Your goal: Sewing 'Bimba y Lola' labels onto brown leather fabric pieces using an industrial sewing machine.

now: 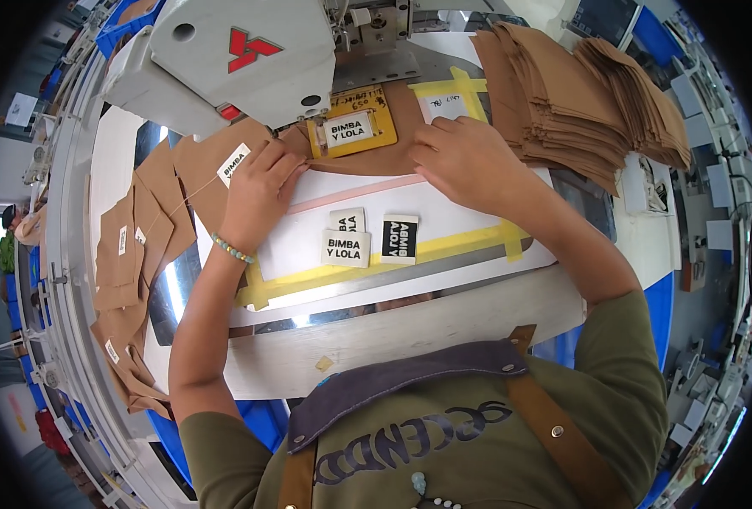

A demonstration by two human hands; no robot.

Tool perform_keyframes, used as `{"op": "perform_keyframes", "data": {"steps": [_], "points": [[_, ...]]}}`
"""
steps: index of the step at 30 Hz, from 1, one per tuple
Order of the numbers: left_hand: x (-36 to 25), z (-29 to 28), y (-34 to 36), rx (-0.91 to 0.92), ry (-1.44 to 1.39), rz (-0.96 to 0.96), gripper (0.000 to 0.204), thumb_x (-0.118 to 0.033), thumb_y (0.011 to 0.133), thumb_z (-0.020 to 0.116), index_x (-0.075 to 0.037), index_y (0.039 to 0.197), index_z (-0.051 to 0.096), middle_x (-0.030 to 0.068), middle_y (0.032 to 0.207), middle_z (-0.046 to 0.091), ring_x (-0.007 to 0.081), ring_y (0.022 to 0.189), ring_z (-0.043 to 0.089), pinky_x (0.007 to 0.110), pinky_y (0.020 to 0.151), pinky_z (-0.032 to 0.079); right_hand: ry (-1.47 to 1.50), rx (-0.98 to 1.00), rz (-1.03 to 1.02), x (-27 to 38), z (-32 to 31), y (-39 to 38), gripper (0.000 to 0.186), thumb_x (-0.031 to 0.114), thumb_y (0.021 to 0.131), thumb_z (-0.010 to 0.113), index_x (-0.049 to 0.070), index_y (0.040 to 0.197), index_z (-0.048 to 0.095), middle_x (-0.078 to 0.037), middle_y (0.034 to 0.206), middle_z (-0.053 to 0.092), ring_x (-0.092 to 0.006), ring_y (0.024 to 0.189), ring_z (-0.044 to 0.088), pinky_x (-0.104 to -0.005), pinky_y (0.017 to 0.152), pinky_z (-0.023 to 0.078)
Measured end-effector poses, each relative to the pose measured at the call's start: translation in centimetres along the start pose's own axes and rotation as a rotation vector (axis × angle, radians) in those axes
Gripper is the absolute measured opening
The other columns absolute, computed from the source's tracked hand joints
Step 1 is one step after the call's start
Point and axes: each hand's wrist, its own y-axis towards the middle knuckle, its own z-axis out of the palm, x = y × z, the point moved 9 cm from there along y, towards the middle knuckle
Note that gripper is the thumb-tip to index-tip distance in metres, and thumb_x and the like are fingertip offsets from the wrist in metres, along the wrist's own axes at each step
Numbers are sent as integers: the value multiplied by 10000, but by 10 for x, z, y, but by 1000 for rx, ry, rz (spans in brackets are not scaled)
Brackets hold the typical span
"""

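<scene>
A brown fabric piece (406, 114) lies beneath the sewing machine head (249, 59), its lower edge curving between my hands. My left hand (266, 182), a beaded bracelet at its wrist, is closed on the piece's left part, close to the needle area. On the right, the curled fingers of my right hand (469, 161) grip the same piece near its edge. Over the fabric sits a yellow template (384, 127) framing a white label (348, 131) with black print. Another sewn label (232, 165) shows on brown fabric beside my left hand. Fingertip contact is partly hidden.
Loose white labels (345, 250) and a black one (400, 240) lie on the white board, bordered by yellow tape (444, 248). Stacked brown pieces (563, 93) stand at the far right. Labelled pieces (121, 233), joined by thread, hang over the left edge.
</scene>
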Motion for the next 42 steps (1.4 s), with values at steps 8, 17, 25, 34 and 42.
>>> {"op": "perform_keyframes", "data": {"steps": [8, 17, 25, 34, 42], "points": [[-21, -20, -40, 125, 112, 166, 179, 5, 863, 802, -22, 1032, 752, 93, 944, 646, 300, 835, 681, 416, 710, 558, 129, -157, 27, -10, -7, -14, 46, 72, 885, 750, 75, 882, 704, -48, 965, 698, -264, 964, 698, -414, 814, 580], [22, -114, -156, 125, 323, -98, 183, -120, 882, 846, -16, 986, 738, 91, 941, 658, 288, 831, 661, 418, 717, 555, 264, -182, 97, -9, -33, -27, 54, 104, 953, 754, 66, 985, 772, -74, 1035, 765, -301, 963, 719, -443, 799, 590], [34, -128, -135, -158, 163, -392, 175, -84, 930, 819, -30, 1088, 767, 109, 1068, 738, 320, 939, 718, 412, 795, 576, 355, -53, -57, 43, -28, -20, 132, 122, 914, 808, 62, 1024, 767, -79, 1109, 764, -292, 1005, 723, -426, 852, 576], [86, -54, -124, 193, 371, -400, 713, -520, 1094, 621, -167, 1694, 468, 123, 1769, 421, 415, 1640, 346, 580, 1320, 286, 327, -39, -61, 39, -31, -23, 163, 111, 902, 819, 60, 1049, 772, -84, 1133, 762, -292, 1037, 729, -429, 857, 571], [132, -92, -217, 85, 549, -821, 765, -574, 1103, 583, -77, 1673, 471, 225, 1759, 393, 479, 1597, 386, 542, 1287, 368, 95, -214, 302, -54, -88, -49, 275, 127, 1014, 731, 25, 1268, 764, -132, 1383, 729, -350, 1243, 703, -453, 1041, 563]]}}
